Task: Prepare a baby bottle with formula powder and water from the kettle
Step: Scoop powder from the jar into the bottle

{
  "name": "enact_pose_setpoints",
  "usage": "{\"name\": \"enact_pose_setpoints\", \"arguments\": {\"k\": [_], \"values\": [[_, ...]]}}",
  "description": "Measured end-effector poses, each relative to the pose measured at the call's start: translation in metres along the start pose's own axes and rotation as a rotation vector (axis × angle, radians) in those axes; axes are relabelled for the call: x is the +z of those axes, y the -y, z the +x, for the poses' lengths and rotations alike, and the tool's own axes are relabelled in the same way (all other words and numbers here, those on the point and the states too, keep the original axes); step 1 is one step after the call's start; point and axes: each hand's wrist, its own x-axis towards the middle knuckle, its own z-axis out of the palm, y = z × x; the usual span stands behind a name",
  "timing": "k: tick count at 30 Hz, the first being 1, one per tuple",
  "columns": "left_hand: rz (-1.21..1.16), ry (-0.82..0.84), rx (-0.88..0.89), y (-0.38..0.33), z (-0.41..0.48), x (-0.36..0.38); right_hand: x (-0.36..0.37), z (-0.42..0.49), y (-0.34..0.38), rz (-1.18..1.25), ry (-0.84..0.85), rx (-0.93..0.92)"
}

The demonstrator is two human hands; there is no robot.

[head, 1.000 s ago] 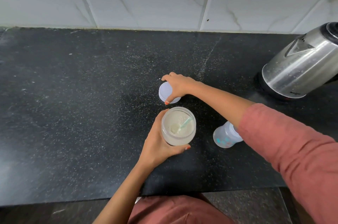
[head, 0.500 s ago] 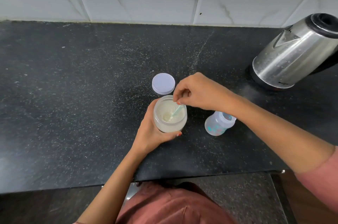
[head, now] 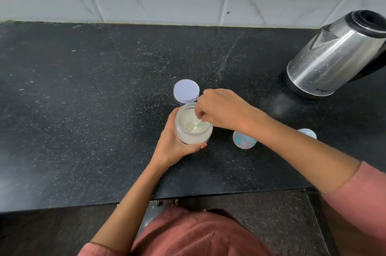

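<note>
Black surface (head: pixel 83 109) below: the left hand (head: pixel 174 147) curls round the powder jar (head: pixel 193 136), the right hand (head: pixel 223 109) pinches the scoop (head: pixel 198 124) inside. Hold the jar steady and lift a level scoop slowly.

The shiny steel electric kettle (head: pixel 334 57) runs off the right edge. The right forearm (head: pixel 292 147) covers the middle of the clear plastic baby bottle (head: pixel 243 140). The right hand (head: pixel 225 111) hides the handle top of the pale green plastic scoop (head: pixel 198 124). Fingers of the left hand (head: pixel 173 147) vanish behind the clear powder jar (head: pixel 194 136).
</note>
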Motion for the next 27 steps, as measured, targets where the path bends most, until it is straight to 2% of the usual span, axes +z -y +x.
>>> {"name": "enact_pose_setpoints", "arguments": {"k": [6, 15, 27], "values": [[0.008, 0.007, -0.003, -0.001, 0.0, -0.001, -0.003, -0.003, -0.005, 0.099, -0.061, 0.037], [0.005, 0.004, 0.016, -0.001, 0.001, 0.0, 0.001, -0.004, -0.012, 0.447, -0.074, 0.146], [0.003, 0.0, 0.024, -0.003, 0.001, 0.0, 0.0, -0.012, -0.013, 0.62, -0.163, 0.205]]}}
